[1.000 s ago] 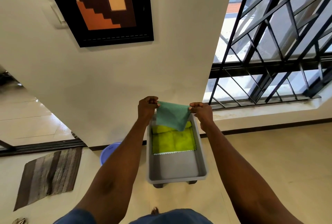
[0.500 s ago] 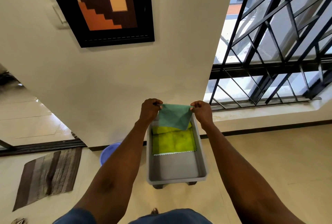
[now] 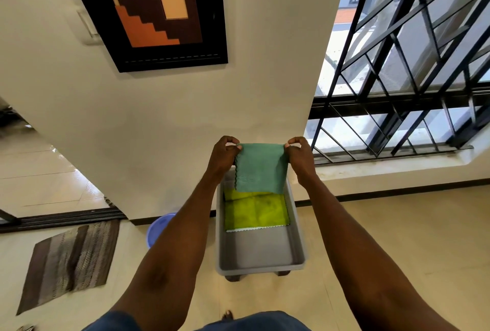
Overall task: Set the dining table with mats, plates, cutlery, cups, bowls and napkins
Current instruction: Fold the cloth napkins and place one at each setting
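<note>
Green napkin (image 3: 261, 169) hanging flat, top edge level, corners pinched by left hand (image 3: 222, 157), right hand (image 3: 301, 155), above grey tub (image 3: 298, 224)

- Green square napkin (image 3: 261, 169): soft woven cloth, matt, zigzag-cut edge.
- Yellow-green napkin (image 3: 256, 211): creased cloth.
- Grey rectangular plastic tub (image 3: 298, 224): smooth, dull.
- Beige floor tiles (image 3: 397, 238): glossy.

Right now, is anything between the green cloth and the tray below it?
Nothing visible. The green cloth hangs free, pinched by the left hand and right hand, above the yellow cloth in the grey tray.
</note>
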### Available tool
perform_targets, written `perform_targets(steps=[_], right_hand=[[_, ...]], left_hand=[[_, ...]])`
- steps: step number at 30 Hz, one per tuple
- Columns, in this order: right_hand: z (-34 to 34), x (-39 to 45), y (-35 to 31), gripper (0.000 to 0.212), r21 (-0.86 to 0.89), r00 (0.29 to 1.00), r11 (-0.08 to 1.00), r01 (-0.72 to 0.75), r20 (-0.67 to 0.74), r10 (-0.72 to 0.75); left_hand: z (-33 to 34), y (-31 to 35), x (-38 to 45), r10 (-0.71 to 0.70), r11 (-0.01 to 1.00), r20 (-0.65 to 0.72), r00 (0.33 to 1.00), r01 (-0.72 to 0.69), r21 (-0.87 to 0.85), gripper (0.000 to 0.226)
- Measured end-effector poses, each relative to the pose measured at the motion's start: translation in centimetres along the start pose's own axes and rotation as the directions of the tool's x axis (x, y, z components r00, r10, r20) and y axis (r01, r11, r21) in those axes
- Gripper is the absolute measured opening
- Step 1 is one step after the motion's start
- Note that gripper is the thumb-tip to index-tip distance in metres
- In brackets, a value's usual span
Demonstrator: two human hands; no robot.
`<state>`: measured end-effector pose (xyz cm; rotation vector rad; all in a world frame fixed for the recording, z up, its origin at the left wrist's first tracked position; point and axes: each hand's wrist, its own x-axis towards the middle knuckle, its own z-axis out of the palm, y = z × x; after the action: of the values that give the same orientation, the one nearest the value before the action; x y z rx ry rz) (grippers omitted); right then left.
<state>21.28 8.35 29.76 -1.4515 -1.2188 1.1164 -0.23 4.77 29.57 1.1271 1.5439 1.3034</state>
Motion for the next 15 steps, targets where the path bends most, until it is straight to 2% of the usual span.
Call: perform_targets(steps=[2,4,6,7,9,12,15], right_hand=[[0.1,0.2,-0.7,0.008,0.125,0.999,0.991,-0.046,0.012,0.045],[0.1,-0.1,-1.4,0.007,0.290,0.984,0.942,-0.167,0.110,0.141],[-0.1,-0.4,-1.7,0.020,0.467,0.912,0.791,-0.396,0.299,0.280],[-0.2,-0.8,-1.8,0.026,0.502,0.864,0.711,-0.493,0.382,0.329],[-0.2,-1.4,-1.5,0.026,0.473,0.791,0.648,-0.597,0.482,0.377],[0.1,-2.2,-0.2,0.030,0.353,0.697,0.647,-0.676,0.591,0.406],[0.6,-3.0,0.8,0.025,0.264,0.651,0.666,-0.697,0.622,0.435]], left_hand=[[0.5,0.6,0.1,-0.046,0.995,-0.043,0.998,0.042,-0.093,0.011],[0.9,0.8,0.3,-0.081,0.982,-0.089,0.993,0.064,-0.178,0.012],[1.1,0.8,0.4,-0.137,0.965,-0.125,0.983,0.104,-0.242,0.013],[1.1,0.7,0.4,-0.170,0.955,-0.135,0.976,0.129,-0.268,0.013],[0.9,0.4,0.5,-0.221,0.939,-0.145,0.965,0.170,-0.299,0.012],[0.7,0.1,0.4,-0.295,0.911,-0.133,0.946,0.237,-0.338,0.016],[0.0,-0.4,0.1,-0.416,0.813,-0.012,0.909,0.366,-0.454,0.027]])
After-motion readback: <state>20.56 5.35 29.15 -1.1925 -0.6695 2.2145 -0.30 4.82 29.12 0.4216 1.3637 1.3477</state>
